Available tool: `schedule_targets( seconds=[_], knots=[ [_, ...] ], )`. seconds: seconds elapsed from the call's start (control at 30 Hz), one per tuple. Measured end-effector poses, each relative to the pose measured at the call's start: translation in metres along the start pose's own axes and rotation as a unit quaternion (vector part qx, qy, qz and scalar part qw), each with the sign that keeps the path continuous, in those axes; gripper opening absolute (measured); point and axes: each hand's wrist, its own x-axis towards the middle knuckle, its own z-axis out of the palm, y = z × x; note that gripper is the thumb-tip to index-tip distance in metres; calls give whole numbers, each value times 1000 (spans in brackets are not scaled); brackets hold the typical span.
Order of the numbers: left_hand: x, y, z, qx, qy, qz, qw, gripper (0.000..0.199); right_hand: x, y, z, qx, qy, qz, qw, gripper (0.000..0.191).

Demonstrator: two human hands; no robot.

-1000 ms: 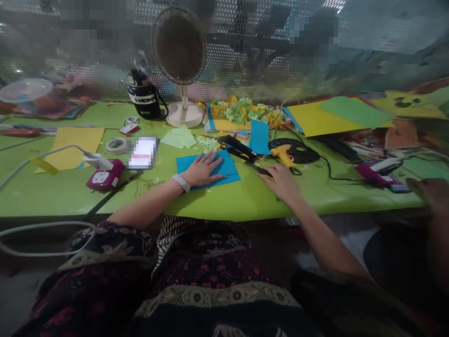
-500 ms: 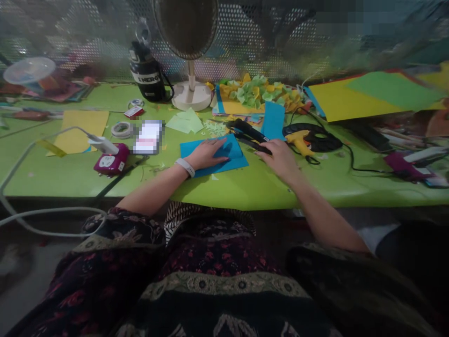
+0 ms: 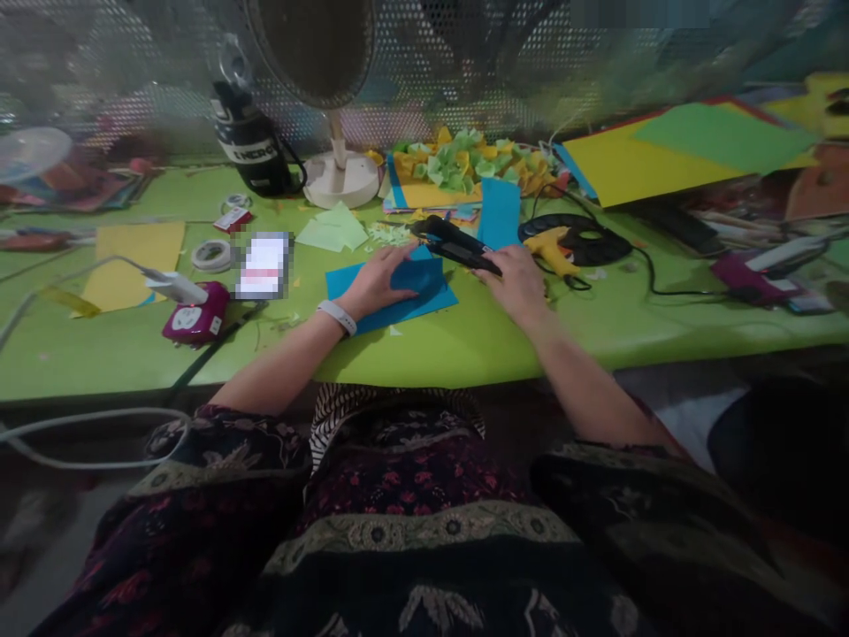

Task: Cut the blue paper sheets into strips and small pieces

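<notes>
A folded sheet of blue paper [image 3: 415,301] lies near the table's front edge. My left hand [image 3: 375,281], with a white band at the wrist, is on it, thumb over the top layer and fingers curled at the far edge, gripping the fold. In my right hand [image 3: 521,281] is a black stapler [image 3: 455,244], its jaw end pointing left, close to the paper's far right corner. The stapler's grip end is hidden by my fingers. Just behind the stapler stands or leans a smaller blue paper piece [image 3: 500,212]; I cannot tell which.
Right of my right hand is a yellow glue gun [image 3: 555,252] by a black palette-like tray [image 3: 600,241]. Behind lie green and yellow paper flowers [image 3: 474,164]. A fan [image 3: 341,177], black bottle [image 3: 252,146], phone [image 3: 263,264], tape roll [image 3: 213,256] and purple adapter [image 3: 195,314] are left.
My left hand has gone from lying flat to gripping the blue paper's fold. The stapler, in my right hand, is nearer the paper's far edge. The whole view has shifted slightly.
</notes>
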Motion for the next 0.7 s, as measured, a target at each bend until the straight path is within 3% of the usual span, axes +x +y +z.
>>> schedule_targets(
  seconds=[0.33, 0.47, 0.6, 0.7],
  knots=[
    [-1, 4, -1, 16, 5, 29, 999, 57, 1, -7, -4, 31, -58, -41, 997, 42],
    [0, 2, -1, 13, 36, 45, 998, 36, 1, -6, -5, 22, -43, -24, 999, 41],
    [1, -4, -1, 5, 73, 72, 995, 40, 1, -5, -5, 21, -23, -19, 999, 39],
    [0, -6, 1, 16, 90, 49, 995, 34, 2, -5, -3, 22, -1, -21, 1000, 39]
  ],
)
